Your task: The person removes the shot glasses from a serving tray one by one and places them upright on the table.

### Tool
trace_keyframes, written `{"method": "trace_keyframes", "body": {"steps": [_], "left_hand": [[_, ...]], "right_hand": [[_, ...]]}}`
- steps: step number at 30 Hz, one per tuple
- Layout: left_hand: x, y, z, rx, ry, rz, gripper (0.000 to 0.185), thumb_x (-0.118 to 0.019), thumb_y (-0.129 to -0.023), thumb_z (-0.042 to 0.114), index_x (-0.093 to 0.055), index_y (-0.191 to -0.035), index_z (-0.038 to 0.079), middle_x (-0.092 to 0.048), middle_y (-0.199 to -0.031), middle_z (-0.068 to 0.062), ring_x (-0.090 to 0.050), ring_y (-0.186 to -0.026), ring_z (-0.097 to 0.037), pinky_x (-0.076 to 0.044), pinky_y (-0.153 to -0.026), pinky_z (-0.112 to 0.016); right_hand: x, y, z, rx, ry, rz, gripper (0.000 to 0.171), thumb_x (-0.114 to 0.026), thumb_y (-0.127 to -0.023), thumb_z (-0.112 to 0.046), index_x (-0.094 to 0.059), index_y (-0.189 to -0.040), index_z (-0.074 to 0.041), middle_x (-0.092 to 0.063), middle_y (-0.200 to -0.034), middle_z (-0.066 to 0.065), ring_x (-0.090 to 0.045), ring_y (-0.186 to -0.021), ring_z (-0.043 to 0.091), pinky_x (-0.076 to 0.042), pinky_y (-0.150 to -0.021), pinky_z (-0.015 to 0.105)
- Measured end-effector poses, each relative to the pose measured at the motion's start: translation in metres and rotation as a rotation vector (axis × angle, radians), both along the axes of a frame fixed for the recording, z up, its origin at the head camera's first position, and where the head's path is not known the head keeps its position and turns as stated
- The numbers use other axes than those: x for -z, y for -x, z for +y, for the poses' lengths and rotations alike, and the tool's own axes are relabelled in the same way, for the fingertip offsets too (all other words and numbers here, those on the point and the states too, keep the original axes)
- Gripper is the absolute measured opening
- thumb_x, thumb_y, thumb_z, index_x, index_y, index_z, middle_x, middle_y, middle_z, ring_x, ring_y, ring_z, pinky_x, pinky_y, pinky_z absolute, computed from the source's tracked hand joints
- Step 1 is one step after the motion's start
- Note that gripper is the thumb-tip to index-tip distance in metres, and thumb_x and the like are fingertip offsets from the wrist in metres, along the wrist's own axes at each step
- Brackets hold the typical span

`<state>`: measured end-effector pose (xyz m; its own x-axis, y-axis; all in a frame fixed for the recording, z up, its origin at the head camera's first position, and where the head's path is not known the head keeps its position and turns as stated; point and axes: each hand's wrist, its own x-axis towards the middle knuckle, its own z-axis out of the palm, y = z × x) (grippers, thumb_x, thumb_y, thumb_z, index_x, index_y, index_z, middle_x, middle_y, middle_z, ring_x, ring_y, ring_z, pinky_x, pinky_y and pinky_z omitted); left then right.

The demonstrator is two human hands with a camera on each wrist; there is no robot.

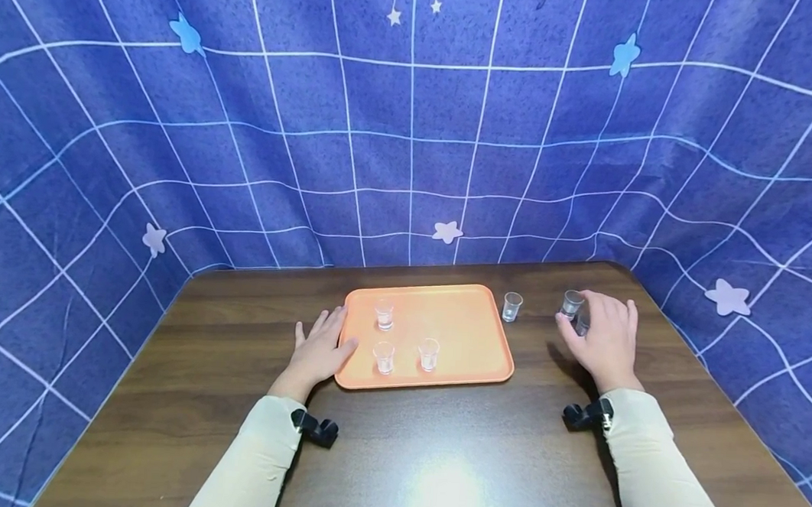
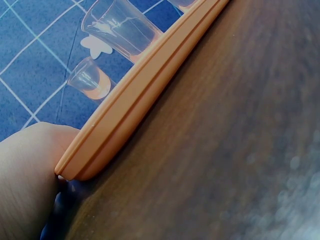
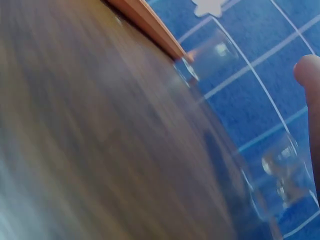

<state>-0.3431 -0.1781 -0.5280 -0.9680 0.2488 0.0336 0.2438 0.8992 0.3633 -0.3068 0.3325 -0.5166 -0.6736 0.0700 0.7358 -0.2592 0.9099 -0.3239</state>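
Head view: a blue cloth [image 1: 448,102] with a grid and stars hangs behind the brown worktop [image 1: 223,328]. The orange tray [image 1: 471,318] lies on the worktop, touching your left hand [image 1: 316,352] and well apart from your right hand [image 1: 607,333]. Your left hand has its fingers spread and extended, resting at the tray's left rim; the left wrist view also shows it against the tray's corner.

Your right hand is right of the tray, thumb and fingers curved about a glass [image 1: 571,301]; the right wrist view is blurred, so you cannot tell whether they grip it. What seems another glass shows partly hidden by those fingers.

Three more glasses stand upright on the tray, to the right of your left hand: the back glass [image 1: 385,317], the front-left glass [image 1: 384,359] and the middle glass [image 1: 429,356]. The lone glass [image 1: 511,308] stands just beside the tray's right edge, between it and your right hand.
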Motion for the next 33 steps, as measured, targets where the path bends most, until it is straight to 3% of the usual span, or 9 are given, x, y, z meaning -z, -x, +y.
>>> {"method": "trace_keyframes", "body": {"steps": [9, 18, 33], "left_hand": [[0.001, 0.001, -0.001, 0.003, 0.011, 0.014, 0.077, -0.044, -0.102, 0.051, -0.018, -0.163, 0.011, -0.023, -0.167, -0.013, -0.012, -0.154, -0.037, 0.009, -0.114, -0.071], [-0.001, -0.002, 0.000, 0.003, 0.001, 0.012, 0.077, -0.047, -0.102, 0.049, -0.019, -0.163, 0.011, -0.025, -0.166, -0.013, -0.013, -0.154, -0.036, 0.008, -0.114, -0.071], [-0.002, -0.004, 0.001, -0.001, -0.001, 0.014, 0.077, -0.047, -0.101, 0.049, -0.020, -0.163, 0.011, -0.024, -0.166, -0.013, -0.013, -0.154, -0.036, 0.008, -0.114, -0.071]], "right_hand": [[-0.005, 0.007, -0.042, -0.094, -0.075, 0.067, 0.056, -0.063, -0.084, -0.049, -0.064, -0.118, -0.004, -0.064, -0.114, 0.020, -0.052, -0.114, 0.045, -0.018, -0.115, 0.065], [-0.002, 0.010, -0.085, -0.212, -0.063, 0.111, 0.049, -0.068, -0.083, -0.043, -0.066, -0.114, -0.005, -0.068, -0.110, 0.017, -0.056, -0.111, 0.040, -0.024, -0.111, 0.066], [0.003, 0.007, -0.144, -0.369, -0.071, 0.021, 0.051, -0.065, -0.086, -0.048, -0.065, -0.119, -0.009, -0.068, -0.114, 0.011, -0.058, -0.113, 0.034, -0.021, -0.115, 0.063]]}}
